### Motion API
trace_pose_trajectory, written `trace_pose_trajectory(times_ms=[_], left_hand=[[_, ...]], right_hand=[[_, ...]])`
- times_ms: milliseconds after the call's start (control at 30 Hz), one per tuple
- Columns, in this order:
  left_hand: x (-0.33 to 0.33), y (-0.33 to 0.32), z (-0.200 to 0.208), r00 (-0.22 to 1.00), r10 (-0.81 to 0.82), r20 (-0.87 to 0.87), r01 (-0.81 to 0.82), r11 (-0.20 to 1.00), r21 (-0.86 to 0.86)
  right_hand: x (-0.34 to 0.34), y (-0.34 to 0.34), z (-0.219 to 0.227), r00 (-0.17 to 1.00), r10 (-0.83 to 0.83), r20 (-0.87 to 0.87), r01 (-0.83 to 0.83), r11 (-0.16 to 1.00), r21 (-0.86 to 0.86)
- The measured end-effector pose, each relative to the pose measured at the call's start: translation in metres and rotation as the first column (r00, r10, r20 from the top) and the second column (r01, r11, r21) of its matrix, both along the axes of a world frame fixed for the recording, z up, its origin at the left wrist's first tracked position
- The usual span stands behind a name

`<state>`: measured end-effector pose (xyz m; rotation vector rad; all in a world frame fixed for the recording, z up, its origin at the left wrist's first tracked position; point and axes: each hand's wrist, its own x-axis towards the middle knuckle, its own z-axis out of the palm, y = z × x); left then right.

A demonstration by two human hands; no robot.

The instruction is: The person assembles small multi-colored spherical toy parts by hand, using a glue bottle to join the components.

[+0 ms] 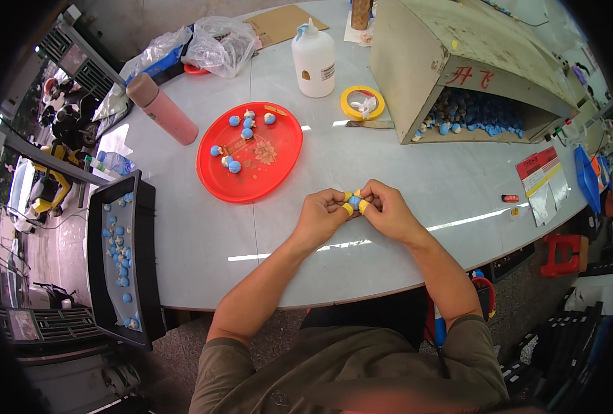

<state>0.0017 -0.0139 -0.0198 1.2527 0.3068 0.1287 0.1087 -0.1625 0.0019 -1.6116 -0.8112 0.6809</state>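
Over the grey table (306, 276), my two hands meet around a small blue ball-shaped piece (354, 202). My left hand (320, 219) pinches it from the left, and my right hand (388, 210) grips its right side. Yellow wraps cover the tips of my thumbs and forefingers. The fingers hide much of the piece. Beyond my left hand lies a round red tray (213, 183), with several small blue-and-cream figures (234, 166) scattered on it.
A black bin (151, 276) at the left edge holds more blue pieces. Farther back stand a pink flask (161, 109), a white bottle (313, 62), a yellow tape roll (350, 110) and a metal box (406, 76) heaped with blue pieces. Printed paper (538, 172) lies right.
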Motion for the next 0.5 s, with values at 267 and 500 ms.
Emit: trace_pose_trajectory(times_ms=[267, 500], left_hand=[[0.0005, -0.0027, 0.0014, 1.0, 0.019, -0.017, -0.018, 0.998, 0.058], [0.0, -0.0026, 0.0054, 0.999, 0.017, -0.047, -0.017, 1.0, -0.001]], right_hand=[[0.0007, -0.0001, -0.0013, 0.999, 0.013, 0.038, -0.012, 0.999, -0.045], [0.0035, -0.0001, -0.0012, 1.0, -0.002, 0.019, 0.002, 1.0, -0.004]])
